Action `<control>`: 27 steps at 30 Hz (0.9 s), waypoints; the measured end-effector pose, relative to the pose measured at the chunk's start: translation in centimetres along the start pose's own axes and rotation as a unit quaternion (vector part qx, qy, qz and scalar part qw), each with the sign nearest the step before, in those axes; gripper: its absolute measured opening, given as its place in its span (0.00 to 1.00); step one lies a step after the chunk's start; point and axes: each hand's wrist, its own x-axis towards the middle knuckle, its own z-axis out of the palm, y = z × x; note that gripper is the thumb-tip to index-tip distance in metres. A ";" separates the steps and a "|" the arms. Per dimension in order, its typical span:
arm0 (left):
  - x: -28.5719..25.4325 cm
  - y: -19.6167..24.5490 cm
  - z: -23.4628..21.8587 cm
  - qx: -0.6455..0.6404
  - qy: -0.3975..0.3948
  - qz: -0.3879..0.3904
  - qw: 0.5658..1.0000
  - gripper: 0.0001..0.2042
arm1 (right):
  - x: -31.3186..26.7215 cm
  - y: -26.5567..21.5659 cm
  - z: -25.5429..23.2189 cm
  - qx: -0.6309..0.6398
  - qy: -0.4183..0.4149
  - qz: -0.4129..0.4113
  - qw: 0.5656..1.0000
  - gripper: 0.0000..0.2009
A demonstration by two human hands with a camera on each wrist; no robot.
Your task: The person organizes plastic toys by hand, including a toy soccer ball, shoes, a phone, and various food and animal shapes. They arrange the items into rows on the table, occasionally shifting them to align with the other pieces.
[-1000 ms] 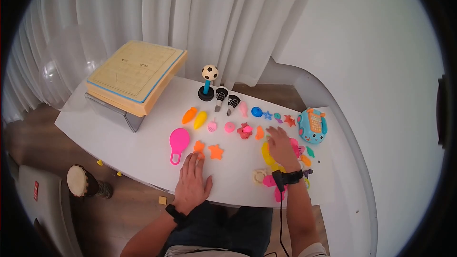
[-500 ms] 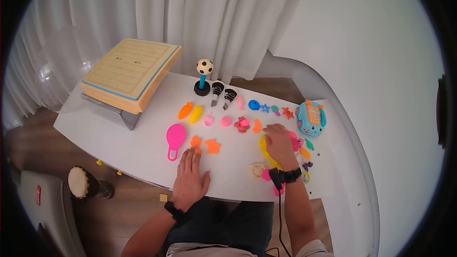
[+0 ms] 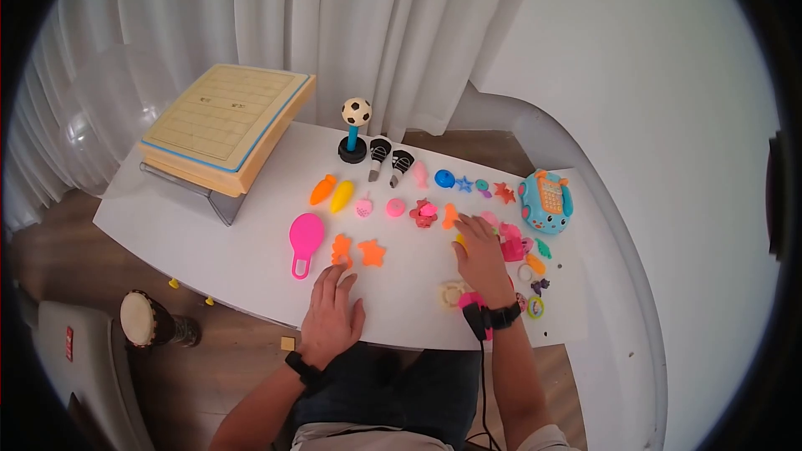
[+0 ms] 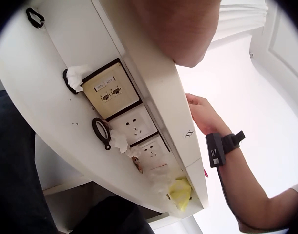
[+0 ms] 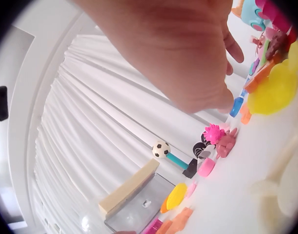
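Note:
In the head view, my left hand [image 3: 332,317] rests on the white table [image 3: 409,305], its fingertips at the lower edge of an orange piece [image 3: 341,249]. An orange star [image 3: 372,253] lies just right of it. My right hand [image 3: 484,263] reaches over a yellow piece [image 3: 459,240], hiding most of it, below a small orange piece [image 3: 450,216]. Its fingers are extended; whether they touch the yellow piece is unclear. The right wrist view shows that hand [image 5: 183,53] beside the yellow piece [image 5: 276,90], with no object visibly gripped.
Colourful small toys lie right of my right hand, near a blue toy phone [image 3: 546,202]. A pink paddle [image 3: 307,235] lies at left. Behind stand a football on a post [image 3: 356,112] and a boxed board [image 3: 225,121] on a stand. A cable hangs from my right wrist.
My right hand has shifted left, covering more of the yellow piece and uncovering pink toys at its right. My left hand stays beside the orange piece. The head view has shifted slightly.

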 end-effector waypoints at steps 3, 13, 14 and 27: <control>0.0 0.0 0.0 0.004 0.012 0.000 1.000 0.24 | 1.2 0.2 1.7 -0.091 -0.052 -0.069 0.992 0.20; 0.2 0.2 -0.1 0.001 -0.001 -0.006 1.000 0.24 | -1.8 -2.5 3.1 -0.193 -0.111 -0.004 0.975 0.20; 0.2 0.1 -0.1 0.002 0.000 -0.004 1.000 0.24 | -2.2 -3.7 2.8 -0.198 -0.118 -0.010 0.973 0.20; 0.6 0.4 -0.3 0.047 -0.035 -0.007 0.998 0.28 | -3.9 -11.6 2.0 -0.035 -0.129 -0.067 0.989 0.21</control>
